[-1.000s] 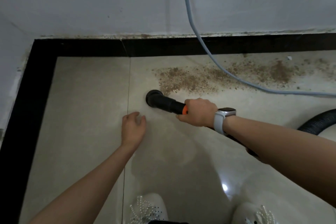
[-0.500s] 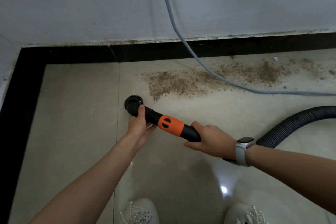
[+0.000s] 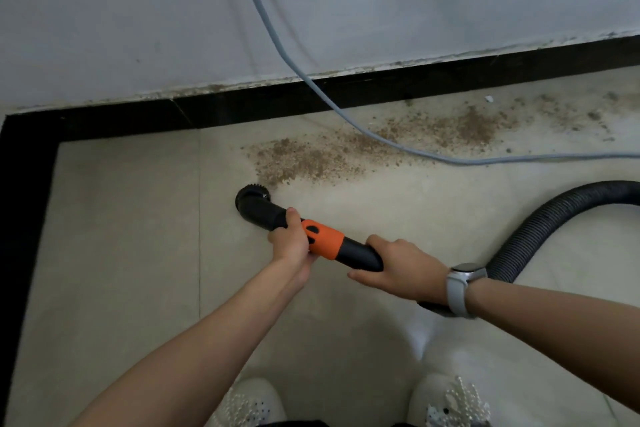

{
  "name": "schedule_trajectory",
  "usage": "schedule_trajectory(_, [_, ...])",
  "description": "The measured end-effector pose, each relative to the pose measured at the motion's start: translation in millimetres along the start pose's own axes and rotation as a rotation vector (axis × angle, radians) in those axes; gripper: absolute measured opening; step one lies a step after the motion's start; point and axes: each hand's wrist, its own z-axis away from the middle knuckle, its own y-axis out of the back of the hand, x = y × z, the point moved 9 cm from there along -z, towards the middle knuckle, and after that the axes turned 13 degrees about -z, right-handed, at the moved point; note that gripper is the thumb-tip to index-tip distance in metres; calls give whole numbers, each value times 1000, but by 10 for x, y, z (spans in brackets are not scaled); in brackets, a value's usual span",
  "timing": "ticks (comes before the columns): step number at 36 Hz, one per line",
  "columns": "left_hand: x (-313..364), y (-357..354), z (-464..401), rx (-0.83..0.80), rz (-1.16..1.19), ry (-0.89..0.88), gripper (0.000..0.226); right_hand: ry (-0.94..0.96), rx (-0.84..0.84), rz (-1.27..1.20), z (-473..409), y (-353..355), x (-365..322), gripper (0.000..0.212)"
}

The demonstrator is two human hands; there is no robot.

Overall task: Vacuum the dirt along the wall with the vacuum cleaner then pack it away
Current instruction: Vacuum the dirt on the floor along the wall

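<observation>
**Vacuum nozzle sits at the edge of the dirt**

The vacuum nozzle is on the floor, its round brush end just touching the near edge of the brown dirt. The dirt runs along the wall by the black strip. The left hand has its fingers wrapped around the black and orange tube. The right hand grips the tube further back. A black hose bends off to the right. A grey cord lies across the dirt.
</observation>
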Motion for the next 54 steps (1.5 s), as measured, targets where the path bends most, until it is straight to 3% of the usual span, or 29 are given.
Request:
schedule_trajectory(6, [65, 160, 1, 31, 3, -15, 51, 65, 44, 162, 31, 28, -8, 45])
schedule_trajectory(16, [167, 62, -17, -55, -87, -42, 51, 32, 129, 143, 232, -78, -155, 38])
schedule_trajectory(31, [42, -785, 238, -167, -189, -17, 56, -180, 278, 93, 680, 268, 431, 42])
schedule_trajectory(43, [-94, -1769, 560, -362, -309, -29, 52, -381, 478, -56, 1182, 467, 1032, 43])
schedule_trajectory(48, [45, -1632, 462, -282, -258, -58, 50, -353, 468, -138, 1089, 446, 868, 41])
schedule_trajectory(54, [265, -812, 247, -116, -175, -70, 50, -182, 323, -26, 707, 346, 321, 40])
